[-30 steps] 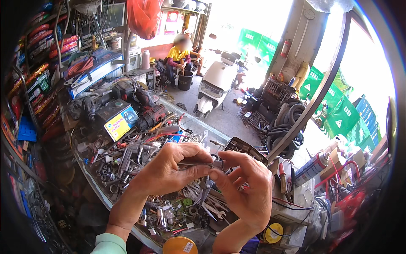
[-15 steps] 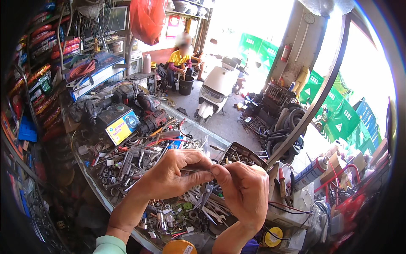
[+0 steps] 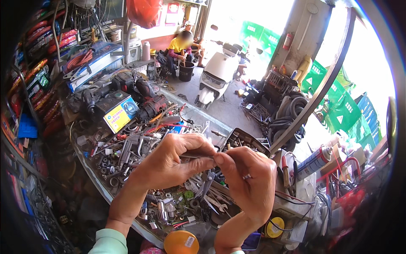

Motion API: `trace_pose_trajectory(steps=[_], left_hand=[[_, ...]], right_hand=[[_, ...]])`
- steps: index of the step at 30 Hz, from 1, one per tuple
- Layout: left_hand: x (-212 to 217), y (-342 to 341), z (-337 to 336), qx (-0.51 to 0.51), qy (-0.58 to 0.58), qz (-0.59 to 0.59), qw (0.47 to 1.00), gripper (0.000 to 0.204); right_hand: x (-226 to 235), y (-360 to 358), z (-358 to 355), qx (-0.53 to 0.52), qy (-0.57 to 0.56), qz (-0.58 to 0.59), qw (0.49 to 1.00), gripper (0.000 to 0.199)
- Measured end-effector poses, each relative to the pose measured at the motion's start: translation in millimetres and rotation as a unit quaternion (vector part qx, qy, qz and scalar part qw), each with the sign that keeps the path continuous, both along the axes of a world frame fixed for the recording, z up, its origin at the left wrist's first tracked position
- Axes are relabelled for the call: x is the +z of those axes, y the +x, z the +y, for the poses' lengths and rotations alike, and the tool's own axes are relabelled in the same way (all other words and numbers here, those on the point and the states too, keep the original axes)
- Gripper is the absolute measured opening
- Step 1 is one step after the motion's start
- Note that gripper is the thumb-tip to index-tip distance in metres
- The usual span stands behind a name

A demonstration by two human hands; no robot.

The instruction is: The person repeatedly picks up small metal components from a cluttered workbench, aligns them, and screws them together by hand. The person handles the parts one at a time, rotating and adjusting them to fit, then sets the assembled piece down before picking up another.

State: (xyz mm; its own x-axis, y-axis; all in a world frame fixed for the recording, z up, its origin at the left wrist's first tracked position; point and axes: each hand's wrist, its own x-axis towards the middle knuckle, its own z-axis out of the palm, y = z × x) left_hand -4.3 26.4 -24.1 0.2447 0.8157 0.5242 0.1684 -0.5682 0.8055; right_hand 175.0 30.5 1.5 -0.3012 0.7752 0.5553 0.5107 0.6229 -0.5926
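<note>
My left hand (image 3: 175, 158) and my right hand (image 3: 249, 184) meet fingertip to fingertip above a cluttered glass-topped bench (image 3: 218, 116). Both are closed in a pinch. A thin, pale wire-like piece (image 3: 190, 157) runs between the left thumb and forefinger to where the tips touch; its exact kind is too small to tell. A small shiny metal bit (image 3: 247, 176) shows among the curled right fingers, perhaps a ring. Under the hands lie pliers (image 3: 206, 186), open-ended spanners (image 3: 222, 207) and sockets (image 3: 162, 211).
A box with a yellow label (image 3: 118, 117) and a power tool (image 3: 150, 109) sit at the bench's far left. A dark tray of small parts (image 3: 245, 142) lies beyond my right hand. At right stands a spray can (image 3: 313, 163). A white scooter (image 3: 218, 76) and a seated person (image 3: 179, 46) are farther off.
Both hands sit slightly higher in the picture, still pinched together. My right hand has turned a little, bringing the shiny bit into sight. The seated person's head has bent down.
</note>
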Motion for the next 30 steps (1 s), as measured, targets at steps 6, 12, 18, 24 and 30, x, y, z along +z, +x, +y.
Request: trace_pose_trajectory(steps=[6, 12, 18, 24, 30], left_hand=[[7, 0, -5, 0.016, -0.096, -0.036, 0.995, 0.019], [-5, 1, 1, 0.016, -0.019, -0.034, 0.999, 0.019], [4, 3, -4, 0.014, -0.07, -0.024, 0.997, 0.016], [3, 1, -3, 0.004, -0.064, -0.038, 0.997, 0.017], [2, 0, -4, 0.022, -0.068, -0.049, 0.996, 0.02]], right_hand=[[2, 0, -1, 0.015, -0.051, 0.029, 0.998, 0.015], [-6, 2, 3, 0.079, 0.004, 0.047, 0.996, 0.019], [-4, 2, 4, 0.018, -0.015, -0.013, 1.0, 0.014], [-2, 1, 2, -0.015, -0.023, -0.023, 0.999, 0.018], [0, 3, 0, 0.074, -0.029, 0.047, 0.996, 0.018]])
